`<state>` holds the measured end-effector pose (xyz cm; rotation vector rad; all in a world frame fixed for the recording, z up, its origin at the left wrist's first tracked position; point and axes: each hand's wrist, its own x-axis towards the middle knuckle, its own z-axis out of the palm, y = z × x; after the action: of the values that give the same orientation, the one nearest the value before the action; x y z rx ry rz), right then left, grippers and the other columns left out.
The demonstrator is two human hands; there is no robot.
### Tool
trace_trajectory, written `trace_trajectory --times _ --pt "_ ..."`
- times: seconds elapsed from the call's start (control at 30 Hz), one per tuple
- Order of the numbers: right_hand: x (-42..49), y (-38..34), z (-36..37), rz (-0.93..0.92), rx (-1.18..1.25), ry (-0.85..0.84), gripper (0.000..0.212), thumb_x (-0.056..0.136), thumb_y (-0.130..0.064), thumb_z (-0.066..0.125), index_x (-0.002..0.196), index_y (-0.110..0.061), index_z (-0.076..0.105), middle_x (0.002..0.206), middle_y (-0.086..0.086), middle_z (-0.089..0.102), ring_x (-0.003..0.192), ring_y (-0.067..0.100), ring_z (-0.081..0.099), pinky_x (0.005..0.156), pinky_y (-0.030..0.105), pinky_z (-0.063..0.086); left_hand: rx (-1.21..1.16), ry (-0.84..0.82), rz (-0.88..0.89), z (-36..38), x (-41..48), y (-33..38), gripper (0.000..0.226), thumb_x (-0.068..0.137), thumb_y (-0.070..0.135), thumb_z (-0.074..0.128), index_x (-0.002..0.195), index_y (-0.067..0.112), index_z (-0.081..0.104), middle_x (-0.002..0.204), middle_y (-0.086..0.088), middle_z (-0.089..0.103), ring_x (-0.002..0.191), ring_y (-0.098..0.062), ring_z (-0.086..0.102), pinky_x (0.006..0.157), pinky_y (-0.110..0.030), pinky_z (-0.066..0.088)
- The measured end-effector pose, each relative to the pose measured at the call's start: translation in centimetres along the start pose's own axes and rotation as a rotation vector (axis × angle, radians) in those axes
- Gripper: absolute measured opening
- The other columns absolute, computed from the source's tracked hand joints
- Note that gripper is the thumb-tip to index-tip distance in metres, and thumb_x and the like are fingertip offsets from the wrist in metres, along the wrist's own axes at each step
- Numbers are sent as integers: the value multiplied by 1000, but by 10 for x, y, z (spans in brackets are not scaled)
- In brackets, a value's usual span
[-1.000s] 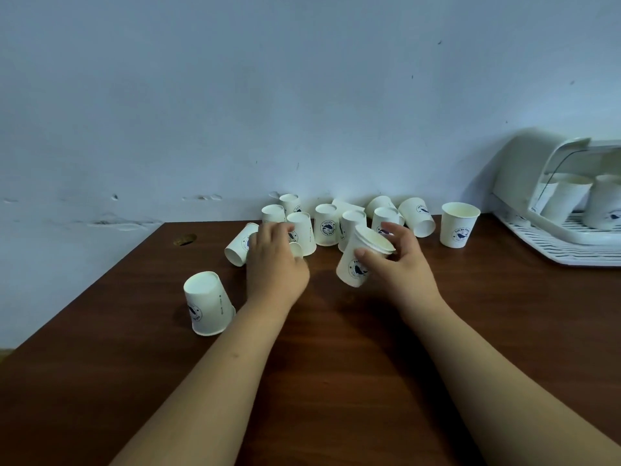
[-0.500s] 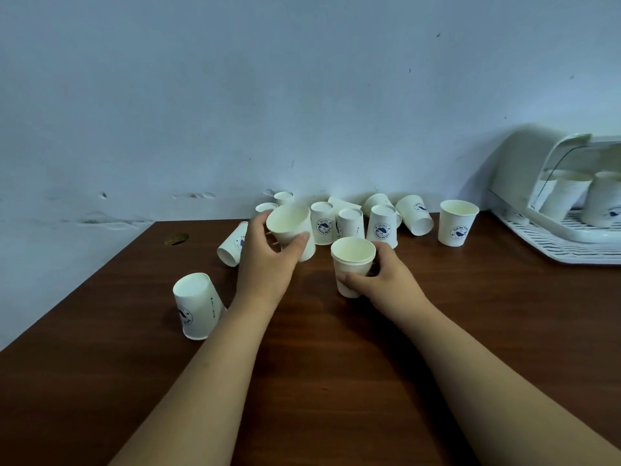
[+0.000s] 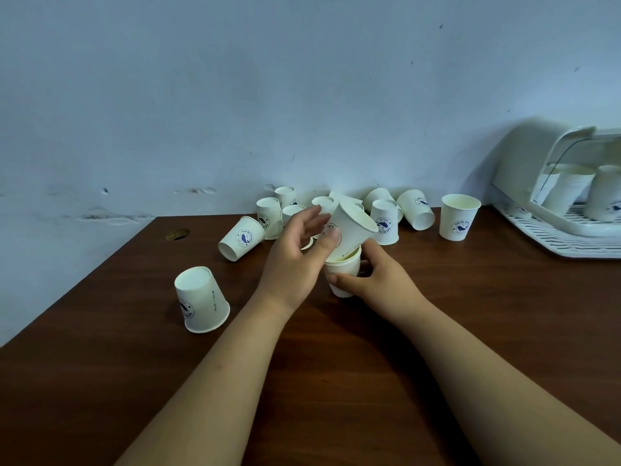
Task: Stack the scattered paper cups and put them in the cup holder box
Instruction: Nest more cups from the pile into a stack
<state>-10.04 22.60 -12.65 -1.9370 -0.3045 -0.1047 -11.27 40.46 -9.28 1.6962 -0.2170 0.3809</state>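
Observation:
My left hand [image 3: 295,253] holds a white paper cup [image 3: 351,227] tilted to the right, its base dipping into the mouth of a second upright cup [image 3: 344,274]. My right hand [image 3: 376,280] grips that lower cup on the brown table [image 3: 336,381]. Several more white cups with blue logos [image 3: 386,223] lie scattered behind, near the wall. One cup [image 3: 201,299] stands upside down at the left. Another [image 3: 240,238] lies on its side. An upright cup [image 3: 458,216] stands to the right. The white cup holder box [image 3: 568,230] at the far right holds several cups.
A pale blue wall runs behind the table. The table's left edge slants from the back left toward me. A small brass-coloured cable hole [image 3: 177,234] sits near the back left corner.
My left hand lifted a cup from the pile, carried it right and set its base into the cup in my right hand. My right hand kept that lower cup upright on the table.

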Motion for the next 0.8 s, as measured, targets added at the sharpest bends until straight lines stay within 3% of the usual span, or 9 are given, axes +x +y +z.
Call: trace_trajectory --times 0.13,0.2,0.27,0.37,0.5,0.67,0.8 --pt "0 -2 0 -12 -7 9 51 84 -33 93 126 -33 64 118 -16 77 109 3 72 100 35 60 61 36 -25 -2 0 -4 41 100 35 64 142 33 64 129 15 75 127 1 67 116 -37 51" --pt "-1 -2 0 -20 -10 14 56 84 -32 92 132 -34 63 120 -17 76 110 3 70 98 30 58 170 46 -12 -2 1 -6 42 101 18 62 140 36 63 132 21 72 130 4 62 117 -38 49" --pt "-1 -2 -1 -24 -14 17 62 85 -33 92 139 -35 61 123 -18 75 112 4 69 97 27 56 257 78 -4 -2 1 -7 48 97 15 64 141 34 61 138 21 66 134 0 57 119 -37 46" --pt "1 -1 -2 -20 -18 18 66 84 -36 92 141 -36 60 125 -19 73 114 4 68 98 27 55 179 149 -19 -5 2 -3 47 92 20 59 137 30 61 140 14 65 134 -6 59 119 -38 47" --pt "1 -1 0 -15 -14 11 67 83 -38 93 141 -36 60 125 -18 74 114 4 68 103 32 56 143 174 -7 -10 -2 3 39 101 4 56 128 31 63 135 8 68 127 -8 64 115 -35 51" --pt "-3 -6 9 -15 21 -19 65 82 -43 92 139 -40 60 127 -19 73 117 6 68 105 35 56 363 215 32 -43 -5 32 32 100 10 61 123 29 71 124 18 72 117 0 65 103 -27 53" --pt "-3 -19 24 -31 15 -58 66 82 -44 91 140 -41 60 125 -19 73 116 5 68 105 36 56 578 266 -41 -106 -11 49 52 88 24 66 139 30 59 137 15 65 133 -9 57 111 -35 47"
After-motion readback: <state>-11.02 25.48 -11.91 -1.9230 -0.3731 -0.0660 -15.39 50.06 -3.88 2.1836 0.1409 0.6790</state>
